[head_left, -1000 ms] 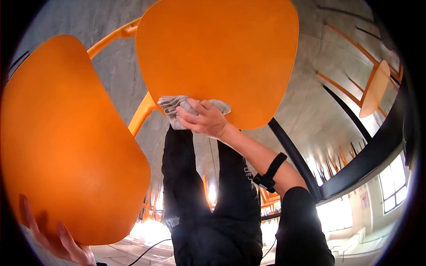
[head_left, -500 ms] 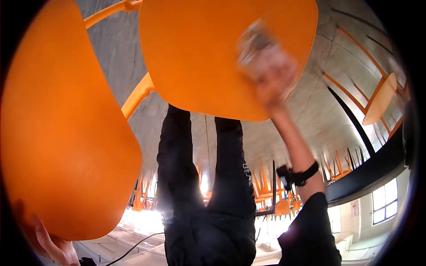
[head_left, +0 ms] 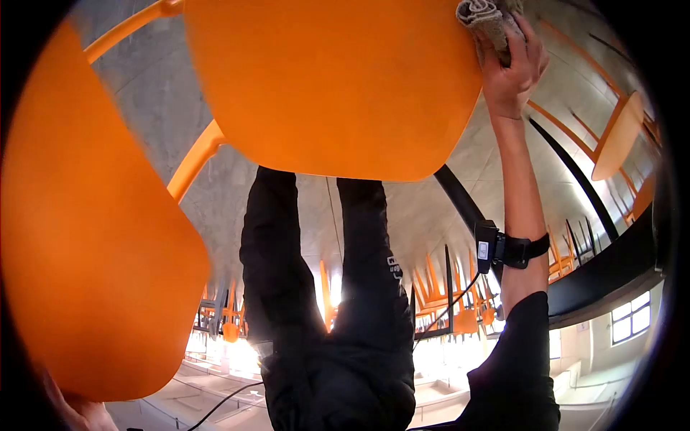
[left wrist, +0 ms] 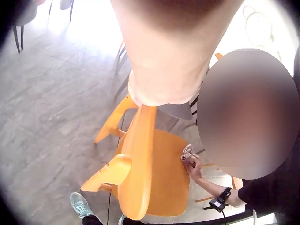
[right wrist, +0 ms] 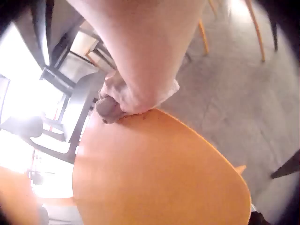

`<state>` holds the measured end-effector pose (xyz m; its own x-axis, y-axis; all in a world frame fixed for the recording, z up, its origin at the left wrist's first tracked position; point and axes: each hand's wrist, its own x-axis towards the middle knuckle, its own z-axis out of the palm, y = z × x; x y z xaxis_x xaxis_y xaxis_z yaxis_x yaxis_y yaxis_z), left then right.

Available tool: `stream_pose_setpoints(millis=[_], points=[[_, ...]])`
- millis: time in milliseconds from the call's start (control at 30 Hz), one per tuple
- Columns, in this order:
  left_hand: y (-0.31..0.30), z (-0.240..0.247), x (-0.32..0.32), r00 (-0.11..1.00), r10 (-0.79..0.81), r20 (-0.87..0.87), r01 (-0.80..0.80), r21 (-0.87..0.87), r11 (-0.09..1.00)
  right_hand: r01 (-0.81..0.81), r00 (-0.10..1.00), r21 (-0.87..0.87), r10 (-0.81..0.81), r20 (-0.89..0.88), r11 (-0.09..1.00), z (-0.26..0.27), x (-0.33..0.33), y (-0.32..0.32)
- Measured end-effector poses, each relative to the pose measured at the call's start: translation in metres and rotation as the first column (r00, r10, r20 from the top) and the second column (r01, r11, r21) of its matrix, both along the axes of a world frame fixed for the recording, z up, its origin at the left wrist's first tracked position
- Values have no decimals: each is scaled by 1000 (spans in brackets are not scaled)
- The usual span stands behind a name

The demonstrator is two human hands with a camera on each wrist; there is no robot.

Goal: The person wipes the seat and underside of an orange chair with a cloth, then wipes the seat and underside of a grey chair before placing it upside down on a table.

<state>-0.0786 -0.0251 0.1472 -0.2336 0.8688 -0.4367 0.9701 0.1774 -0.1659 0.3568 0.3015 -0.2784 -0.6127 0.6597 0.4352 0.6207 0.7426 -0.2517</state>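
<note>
- The right hand (head_left: 512,68) holds a bunched grey cloth (head_left: 489,16), fingers curled over it and pressing it onto the orange seat (head_left: 330,79) of a chair.
- The cloth sits at the seat's rim, on the side away from the backrest (head_left: 79,237), near 1 corner. Its rolled fold runs along that rim and its bulk lies under the fingers.
- In the left wrist view the seat (left wrist: 164,173) lies flat. The backrest (left wrist: 138,154) stands upright and edge-on, its long axis running up and down the frame.
- The left hand (left wrist: 173,70) sits on the backrest's top edge and grips it. Only a sliver of its fingers (head_left: 68,411) shows in the head view.
- In the right wrist view the cloth (right wrist: 110,105) pokes out beneath the right hand (right wrist: 140,61), touching the seat (right wrist: 154,173).
- A black wrist strap (head_left: 503,250) circles the right forearm.
- 2 dark trouser legs (head_left: 323,287) stand just beside the seat's near edge, on a grey floor (left wrist: 42,117).
</note>
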Motion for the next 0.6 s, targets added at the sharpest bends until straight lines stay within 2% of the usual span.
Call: stream_pose_setpoints(millis=[100,133,200,267,333,433,467,533,600], points=[[-1,-2,5,1000,-25,-17,25,-11,1000,35,994,-112,-23,102,993,4,23,-27],[1,0,4,999,-27,-18,27,-21,999,-15,999,-156,21,35,988,1,28,-51],[3,1,3,999,-40,-25,39,-30,999,86,991,-330,-45,129,940,19,39,-123],[4,3,2,998,-48,-28,47,-39,998,74,986,-428,-3,165,901,38,55,-188],[3,6,0,998,-48,-27,47,-45,998,41,974,-563,94,208,825,59,59,-226],[1,6,-3,998,-55,-26,54,-45,998,-49,978,-546,151,145,836,56,55,-220],[2,7,-5,998,-60,-25,59,-47,997,-105,961,-497,215,171,861,55,57,-207],[3,10,-7,997,-71,-23,69,-54,996,-83,939,-411,210,273,908,47,58,-178],[5,16,-8,997,-77,-25,75,-67,995,144,977,-388,-68,203,911,40,44,-147]])
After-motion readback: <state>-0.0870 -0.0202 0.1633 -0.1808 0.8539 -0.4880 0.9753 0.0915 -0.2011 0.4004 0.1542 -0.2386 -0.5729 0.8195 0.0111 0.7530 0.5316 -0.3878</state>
